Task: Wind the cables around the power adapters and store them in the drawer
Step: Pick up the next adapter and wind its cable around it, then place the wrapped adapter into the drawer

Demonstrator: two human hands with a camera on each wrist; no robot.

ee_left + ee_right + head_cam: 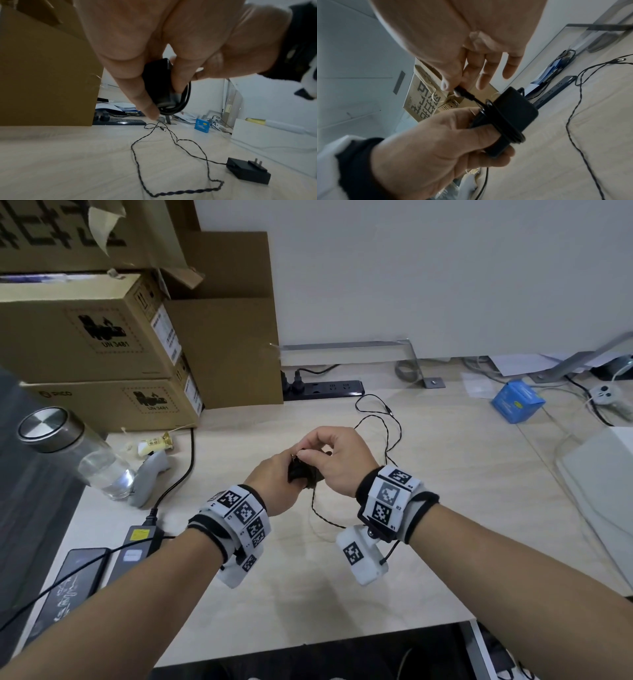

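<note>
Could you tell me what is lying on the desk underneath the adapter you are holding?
Below the held adapter lies a second adapter with its loose cable on the desk. In the head view the hands hide that adapter.

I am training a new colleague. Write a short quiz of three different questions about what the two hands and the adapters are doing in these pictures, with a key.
1. True or false: the cable of the adapter in the left hand is already coiled around its body.
2. What does the right hand pinch? A) a wall plug B) the barrel connector C) the blue box
3. Fill in: the second adapter lies on the ____ with its cable loose.

Key: 1 true; 2 B; 3 desk.
</note>
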